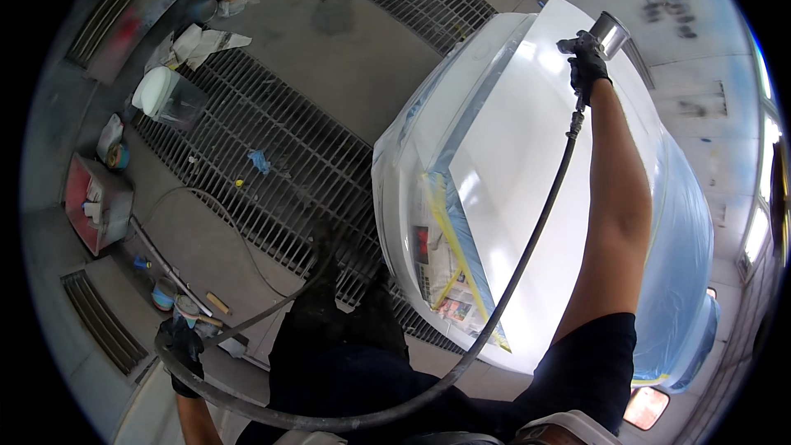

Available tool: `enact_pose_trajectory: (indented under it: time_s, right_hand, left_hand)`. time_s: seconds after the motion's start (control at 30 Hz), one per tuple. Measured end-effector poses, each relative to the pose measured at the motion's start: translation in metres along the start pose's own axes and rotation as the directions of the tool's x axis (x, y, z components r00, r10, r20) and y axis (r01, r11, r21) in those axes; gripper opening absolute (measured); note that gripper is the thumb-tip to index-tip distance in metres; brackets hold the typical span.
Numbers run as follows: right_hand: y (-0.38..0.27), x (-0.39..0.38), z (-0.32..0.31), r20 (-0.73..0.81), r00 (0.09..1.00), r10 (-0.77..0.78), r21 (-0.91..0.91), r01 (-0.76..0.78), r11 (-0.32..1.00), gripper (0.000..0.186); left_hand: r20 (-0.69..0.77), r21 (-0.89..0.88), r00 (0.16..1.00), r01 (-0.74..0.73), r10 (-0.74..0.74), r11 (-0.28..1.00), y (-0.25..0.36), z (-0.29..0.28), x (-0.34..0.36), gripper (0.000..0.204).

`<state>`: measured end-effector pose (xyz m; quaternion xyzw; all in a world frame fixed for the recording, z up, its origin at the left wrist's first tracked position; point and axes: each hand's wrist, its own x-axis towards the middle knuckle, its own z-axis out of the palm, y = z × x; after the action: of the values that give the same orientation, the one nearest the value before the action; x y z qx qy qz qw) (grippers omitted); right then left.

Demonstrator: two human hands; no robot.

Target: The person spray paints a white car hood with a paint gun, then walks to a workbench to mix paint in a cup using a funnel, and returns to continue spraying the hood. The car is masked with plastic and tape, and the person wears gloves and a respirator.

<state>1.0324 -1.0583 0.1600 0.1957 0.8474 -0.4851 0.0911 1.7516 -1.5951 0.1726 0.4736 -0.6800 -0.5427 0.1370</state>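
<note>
We note the glossy white car panel, masked in blue film, at right. Our black-gloved right hand grips a silver-cupped spray gun over its far end. Our gloved left hand, near left, clenches the black air hose.

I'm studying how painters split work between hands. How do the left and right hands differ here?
The right hand is stretched far out over the glossy white panel, while the left hand hangs low beside the body, over the floor. The right hand grips a spray gun with a metal cup; the left hand holds the dark hose in a loop. Both wear black gloves.
</note>
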Motion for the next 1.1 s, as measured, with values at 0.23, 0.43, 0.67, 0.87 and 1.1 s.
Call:
enact_pose_trajectory:
  time_s: [0.23, 0.43, 0.67, 0.87, 1.1]
  right_hand:
    - [0.014, -0.012, -0.021, 0.176, 0.978, 0.109, 0.144, -0.135, 0.980, 0.041]
    - [0.057, -0.040, -0.124, 0.055, 0.984, 0.170, 0.090, -0.174, 0.981, 0.041]
    - [0.116, -0.074, -0.261, -0.063, 0.987, 0.147, 0.053, -0.144, 0.988, 0.046]
    - [0.196, -0.073, -0.389, -0.206, 0.951, 0.229, 0.094, -0.214, 0.972, 0.045]
    - [0.287, -0.083, -0.509, -0.281, 0.928, 0.245, 0.128, -0.217, 0.968, 0.045]
  left_hand:
    - [0.105, -0.085, 0.994, 0.027, -0.018, 0.996, 0.063, 0.052, -0.015, 0.016]
    - [0.251, -0.083, 0.960, 0.149, -0.124, 0.985, 0.071, 0.088, -0.022, 0.016]
    - [0.422, -0.010, 0.906, -0.034, 0.035, 0.999, 0.072, 0.151, -0.044, 0.010]
    - [0.514, 0.021, 0.854, -0.107, 0.081, 0.994, 0.083, 0.207, -0.101, 0.005]
    - [0.596, -0.088, 0.803, 0.069, -0.003, 0.994, 0.044, 0.222, -0.150, 0.011]
